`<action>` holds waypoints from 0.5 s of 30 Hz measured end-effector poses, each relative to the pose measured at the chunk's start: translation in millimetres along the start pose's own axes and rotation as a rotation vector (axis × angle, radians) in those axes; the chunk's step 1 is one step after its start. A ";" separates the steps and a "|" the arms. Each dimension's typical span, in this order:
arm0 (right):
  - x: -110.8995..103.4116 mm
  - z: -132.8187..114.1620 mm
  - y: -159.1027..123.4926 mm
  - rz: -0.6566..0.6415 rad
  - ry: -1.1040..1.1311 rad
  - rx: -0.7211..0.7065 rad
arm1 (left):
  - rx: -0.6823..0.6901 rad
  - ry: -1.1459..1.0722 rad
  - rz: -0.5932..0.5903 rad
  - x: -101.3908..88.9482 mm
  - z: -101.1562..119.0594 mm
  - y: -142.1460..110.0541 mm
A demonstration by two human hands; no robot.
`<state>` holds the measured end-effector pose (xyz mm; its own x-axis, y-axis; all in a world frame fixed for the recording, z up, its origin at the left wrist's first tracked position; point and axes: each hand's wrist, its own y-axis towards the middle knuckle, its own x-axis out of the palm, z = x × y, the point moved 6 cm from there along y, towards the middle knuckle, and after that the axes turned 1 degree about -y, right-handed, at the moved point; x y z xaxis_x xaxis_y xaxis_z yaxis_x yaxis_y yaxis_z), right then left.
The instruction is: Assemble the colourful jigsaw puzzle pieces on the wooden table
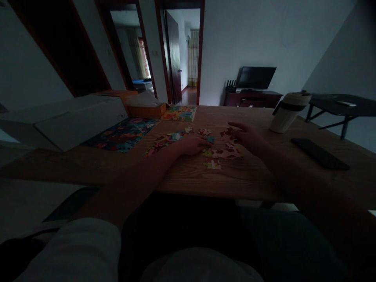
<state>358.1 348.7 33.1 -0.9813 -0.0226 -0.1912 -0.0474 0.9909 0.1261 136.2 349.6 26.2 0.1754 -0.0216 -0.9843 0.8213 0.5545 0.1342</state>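
My left hand point(192, 144) lies low over the wooden table, fingers stretched to the right. Its fingertips are beside a teal jigsaw piece point(210, 139) and the edge of a partly joined puzzle point(227, 152) with a pink, brown-spotted pattern. My right hand point(243, 134) is at the puzzle's upper right, index finger extended and apart from the others. Under its fingers are reddish jigsaw pieces point(225, 134); dim light hides whether it grips one. Joined green and white pieces point(212, 163) form the puzzle's lower left. Loose pieces point(160, 144) lie left of my left hand.
A long white box point(79, 117) and an orange box point(147, 111) stand at the left. Colourful picture sheets point(126, 135) lie beside them. A light-coloured bottle point(289, 113) and a dark flat object point(320, 153) are at the right. The table's front edge point(199, 191) is near me.
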 end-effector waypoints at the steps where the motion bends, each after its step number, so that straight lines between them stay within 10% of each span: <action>1: -3.2 4.0 0.2 0.015 0.015 0.003 | -0.022 0.003 -0.013 -1.1 -2.2 -0.7; 15: 6.0 18.6 12.2 0.035 -0.135 -0.006 | -0.153 0.136 -0.108 -3.3 14.6 26.3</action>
<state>355.1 363.2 15.4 -0.9485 0.0303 -0.3154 -0.0152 0.9899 0.1407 165.2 352.1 34.6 0.0075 0.0191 -0.9998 0.7374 0.6752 0.0185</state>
